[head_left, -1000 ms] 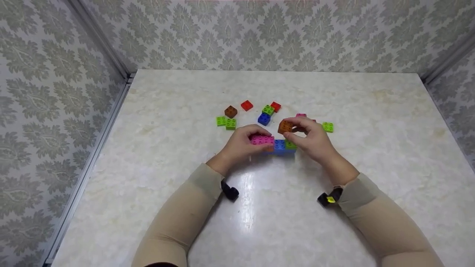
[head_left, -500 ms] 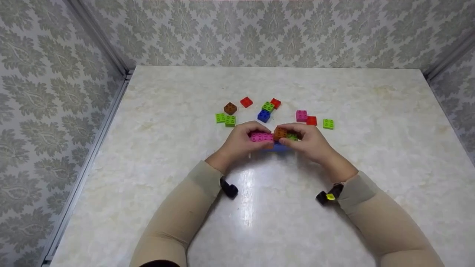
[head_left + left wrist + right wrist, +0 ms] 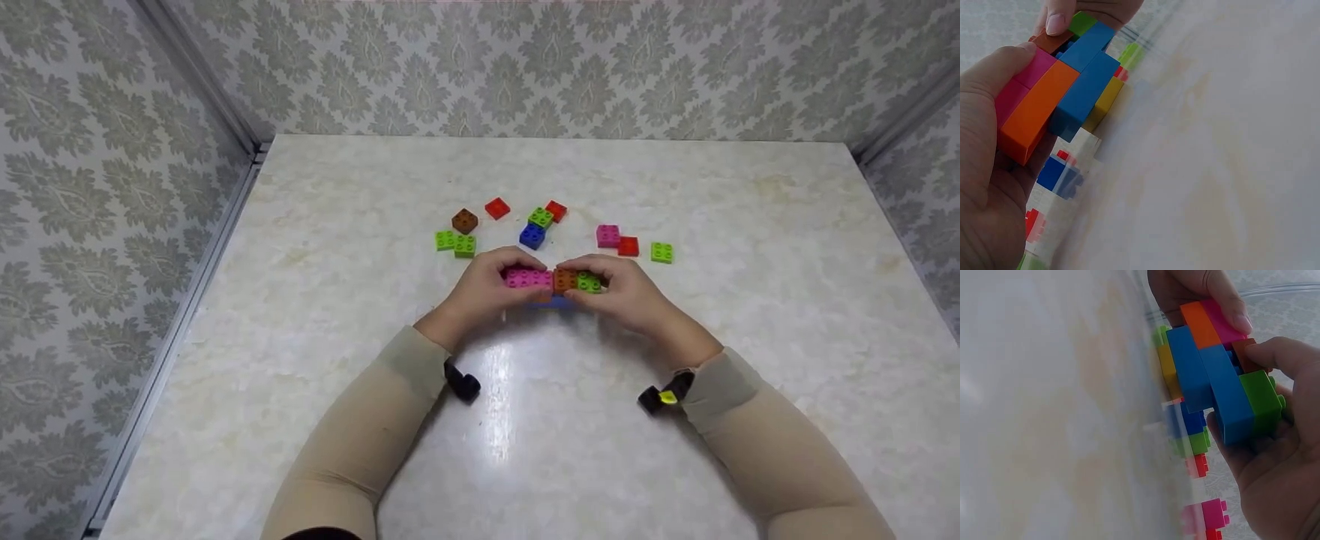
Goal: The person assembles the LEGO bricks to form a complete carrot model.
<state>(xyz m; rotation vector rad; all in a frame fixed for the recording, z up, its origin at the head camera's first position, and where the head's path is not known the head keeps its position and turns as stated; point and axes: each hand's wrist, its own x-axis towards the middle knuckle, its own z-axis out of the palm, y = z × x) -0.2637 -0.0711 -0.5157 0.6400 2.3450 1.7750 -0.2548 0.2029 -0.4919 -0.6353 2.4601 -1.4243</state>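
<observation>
Between both hands stands a toy-brick build of several colours. My left hand (image 3: 480, 289) grips its left end, the thumb on the pink brick (image 3: 529, 278) above an orange brick (image 3: 1041, 112). With thumb and fingers, my right hand (image 3: 634, 296) pinches a brown brick (image 3: 565, 281) between the pink brick and a green brick (image 3: 1261, 402). Below the brown brick, studs of the upper blue brick (image 3: 1227, 394) show in a narrow gap in the right wrist view. Another blue brick (image 3: 1086, 95) and a yellow brick (image 3: 1105, 104) lie lower in the build.
Loose bricks lie behind the hands on the pale table (image 3: 315, 225): brown (image 3: 465, 220), red (image 3: 497, 208), dark blue (image 3: 532, 237) touching lime (image 3: 540, 217), pink (image 3: 608, 236) beside red (image 3: 628, 246), and lime (image 3: 662, 253) at right. Patterned panels (image 3: 480, 67) stand behind and beside the table.
My right hand has brought the brown brick left and down from above the build to the spot between the pink and green bricks. The left hand keeps its grip.
</observation>
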